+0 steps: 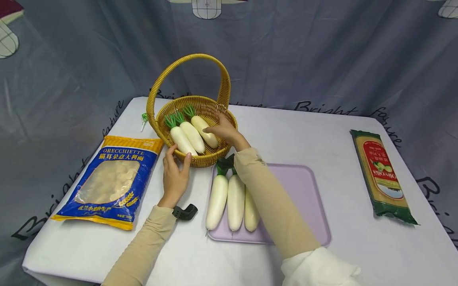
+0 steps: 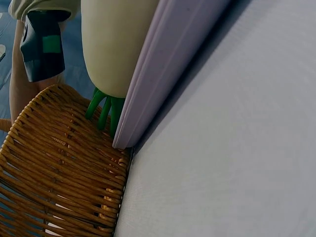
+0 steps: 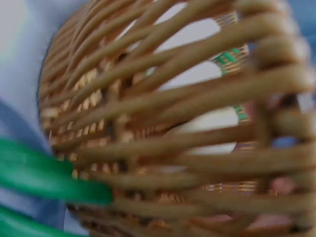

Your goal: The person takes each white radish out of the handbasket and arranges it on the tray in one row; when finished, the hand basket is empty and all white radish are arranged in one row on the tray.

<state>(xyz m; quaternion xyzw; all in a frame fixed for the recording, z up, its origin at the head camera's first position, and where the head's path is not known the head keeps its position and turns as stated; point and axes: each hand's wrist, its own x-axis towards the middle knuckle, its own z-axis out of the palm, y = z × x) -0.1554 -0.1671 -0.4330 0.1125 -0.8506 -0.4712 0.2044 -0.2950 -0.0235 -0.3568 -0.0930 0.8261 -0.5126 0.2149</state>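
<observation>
A wicker basket (image 1: 204,159) with a tall arched handle stands at the back of the table, holding three white radishes with green tops. Inside its right side is my right hand (image 1: 226,130), thumb over the rightmost radish (image 1: 204,131) and fingers spread toward the wall. My left hand (image 1: 175,178) touches the basket's front left, thumb and fingers apart at the rim. More white radishes (image 1: 217,202) lie on a lilac tray (image 1: 297,190) under my right forearm. The right wrist view shows the basket's weave (image 3: 163,113) close up; neither hand's grip shows in the wrist views.
To the left lies a blue and yellow bag of orecchiette (image 1: 111,178). A green-topped lollipop (image 1: 144,118) is beside the basket. At the far right lies a green pack of pasta (image 1: 384,174). A grey curtain (image 1: 286,59) hangs behind the table.
</observation>
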